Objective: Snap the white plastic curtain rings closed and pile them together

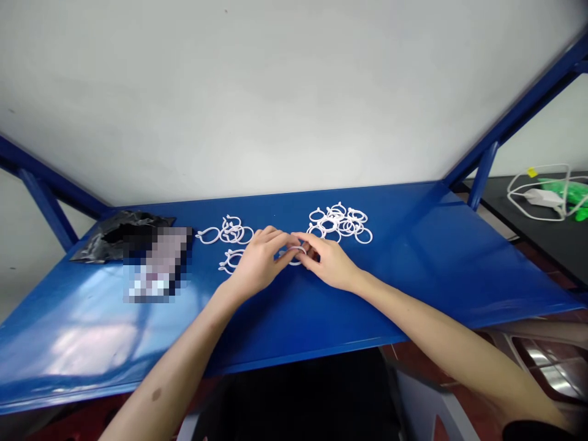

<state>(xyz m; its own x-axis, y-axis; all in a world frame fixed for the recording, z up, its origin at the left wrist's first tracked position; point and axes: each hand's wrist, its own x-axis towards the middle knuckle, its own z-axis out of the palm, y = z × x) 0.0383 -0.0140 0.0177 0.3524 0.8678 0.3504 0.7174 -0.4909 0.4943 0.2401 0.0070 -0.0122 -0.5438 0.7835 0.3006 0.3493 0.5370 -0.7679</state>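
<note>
Between my two hands is a white plastic ring (296, 263), held low over the blue shelf. My left hand (263, 257) pinches its left side with thumb and fingers. On the other side, my right hand (327, 260) grips the ring with bent fingers, and part of the ring is hidden behind them. A heap of white rings with small knobs (337, 223) lies just beyond my right hand. To the left of my left hand lies a looser group of similar rings (232, 231), with a few more rings (228, 262) closer to me, partly covered by that hand.
The blue metal shelf (349, 318) has a pale wall behind it and blue posts (484, 174) at its sides. A black plastic bag (114, 236) and a blurred-out flat object (160, 263) lie at left. White cable (535, 193) and green plastic (576, 195) sit on a dark surface at right.
</note>
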